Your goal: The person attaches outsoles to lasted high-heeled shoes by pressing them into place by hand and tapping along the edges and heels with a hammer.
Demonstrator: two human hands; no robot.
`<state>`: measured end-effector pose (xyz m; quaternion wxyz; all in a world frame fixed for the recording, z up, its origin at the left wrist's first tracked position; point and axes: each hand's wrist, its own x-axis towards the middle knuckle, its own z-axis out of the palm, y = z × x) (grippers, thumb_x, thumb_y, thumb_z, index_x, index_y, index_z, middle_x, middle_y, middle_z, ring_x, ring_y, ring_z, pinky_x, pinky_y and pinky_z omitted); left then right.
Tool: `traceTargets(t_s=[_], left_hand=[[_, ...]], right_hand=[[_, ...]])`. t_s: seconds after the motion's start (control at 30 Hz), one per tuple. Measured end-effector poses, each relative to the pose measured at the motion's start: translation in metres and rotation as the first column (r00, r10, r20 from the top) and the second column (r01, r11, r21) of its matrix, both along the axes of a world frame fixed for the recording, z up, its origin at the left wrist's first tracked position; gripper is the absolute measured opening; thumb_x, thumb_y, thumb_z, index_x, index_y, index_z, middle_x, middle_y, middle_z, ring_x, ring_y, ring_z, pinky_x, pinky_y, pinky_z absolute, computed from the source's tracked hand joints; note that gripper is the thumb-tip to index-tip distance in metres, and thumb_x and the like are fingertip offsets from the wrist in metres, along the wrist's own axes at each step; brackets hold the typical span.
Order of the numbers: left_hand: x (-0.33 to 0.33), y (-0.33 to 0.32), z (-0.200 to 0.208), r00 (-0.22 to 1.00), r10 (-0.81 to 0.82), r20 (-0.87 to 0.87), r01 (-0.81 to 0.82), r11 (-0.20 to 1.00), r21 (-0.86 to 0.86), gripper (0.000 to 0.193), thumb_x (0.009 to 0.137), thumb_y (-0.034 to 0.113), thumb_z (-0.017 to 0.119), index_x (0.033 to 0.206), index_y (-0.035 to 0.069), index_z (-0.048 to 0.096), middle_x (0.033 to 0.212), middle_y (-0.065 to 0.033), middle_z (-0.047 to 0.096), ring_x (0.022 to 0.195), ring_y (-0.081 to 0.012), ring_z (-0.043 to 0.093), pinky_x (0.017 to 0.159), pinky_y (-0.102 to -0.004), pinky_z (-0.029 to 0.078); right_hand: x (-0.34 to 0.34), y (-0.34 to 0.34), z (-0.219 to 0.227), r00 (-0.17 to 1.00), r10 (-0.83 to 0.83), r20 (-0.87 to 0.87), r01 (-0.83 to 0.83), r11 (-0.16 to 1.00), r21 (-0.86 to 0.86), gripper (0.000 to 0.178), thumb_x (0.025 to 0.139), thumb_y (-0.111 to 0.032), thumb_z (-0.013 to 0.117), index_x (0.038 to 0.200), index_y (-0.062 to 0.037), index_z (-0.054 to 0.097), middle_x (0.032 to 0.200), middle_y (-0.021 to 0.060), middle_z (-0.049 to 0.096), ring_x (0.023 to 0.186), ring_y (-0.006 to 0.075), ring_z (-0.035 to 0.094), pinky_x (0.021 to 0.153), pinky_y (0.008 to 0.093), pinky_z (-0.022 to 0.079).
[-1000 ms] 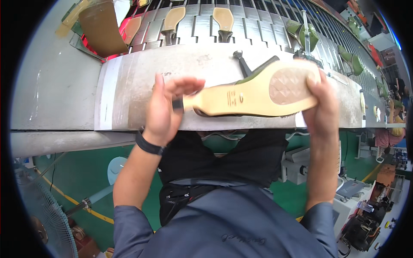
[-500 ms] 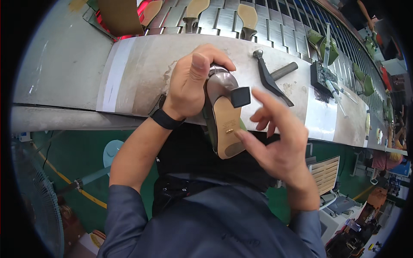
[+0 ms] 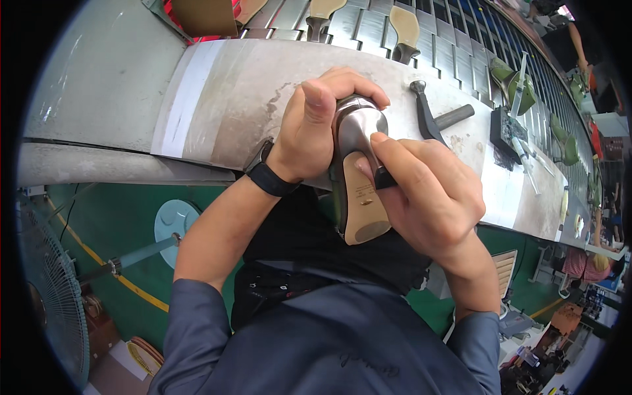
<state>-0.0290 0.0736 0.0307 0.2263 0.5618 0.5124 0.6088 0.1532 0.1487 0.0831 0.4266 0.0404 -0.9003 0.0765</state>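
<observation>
A heeled shoe (image 3: 366,205) is held sole up over the near edge of the bench, its tan sole facing me. My left hand (image 3: 322,115) wraps around the back of the shoe, with the thumb raised and the fingers curled over the far side. The heel is metallic brown with a dark tip, and my right hand (image 3: 431,191) grips it between thumb and forefinger. Part of the heel tip is hidden behind the right fingers. On the bench beyond my right hand lies a hammer (image 3: 424,108) with a dark head.
A slatted metal conveyor (image 3: 368,29) runs along the far side, carrying several shoe parts. At the right a black block (image 3: 503,131) holds syringes. A pale blue stool (image 3: 172,224) and a fan (image 3: 56,296) stand at the left below the bench (image 3: 243,85).
My right hand has come in from the right and closed on the heel, which it was apart from before. The shoe has shifted slightly to the right in view, turning a little.
</observation>
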Motion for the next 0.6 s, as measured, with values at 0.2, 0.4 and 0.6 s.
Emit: traceTargets(t_s=[0.2,0.4,0.6], left_hand=[[-0.001,-0.002,0.001,0.999,-0.001,-0.037,0.001,1.0,0.003,0.121,0.087,0.093,0.0,0.103,-0.003,0.071,0.106,-0.0116,0.067,0.099,-0.0211,0.062,0.092,-0.0341,0.047],[-0.001,-0.003,0.004,0.998,-0.005,-0.06,0.004,1.0,-0.011,0.122,0.085,0.094,-0.001,0.103,-0.003,0.071,0.104,-0.0109,0.066,0.097,-0.0206,0.062,0.09,-0.0334,0.047],[-0.006,-0.002,0.001,0.999,-0.05,0.002,0.05,0.998,0.025,0.088,0.102,0.073,0.027,0.101,-0.004,0.07,0.104,-0.0116,0.067,0.098,-0.02,0.062,0.091,-0.0332,0.047]], right_hand=[[-0.006,0.002,-0.006,0.999,0.018,-0.038,-0.018,1.0,0.007,0.036,0.07,0.0,0.079,0.104,0.0073,0.072,0.081,0.0091,0.065,0.062,0.0182,0.063,0.051,0.03,0.051],[-0.008,0.004,-0.01,0.998,0.028,-0.05,-0.026,0.999,0.03,0.035,0.07,-0.002,0.079,0.103,0.0074,0.071,0.081,0.0086,0.064,0.06,0.0179,0.061,0.051,0.03,0.05],[-0.015,0.008,-0.013,0.998,0.026,-0.057,-0.023,0.999,0.043,0.038,0.068,-0.004,0.079,0.104,0.0063,0.07,0.079,0.007,0.061,0.062,0.0179,0.061,0.052,0.0298,0.05]])
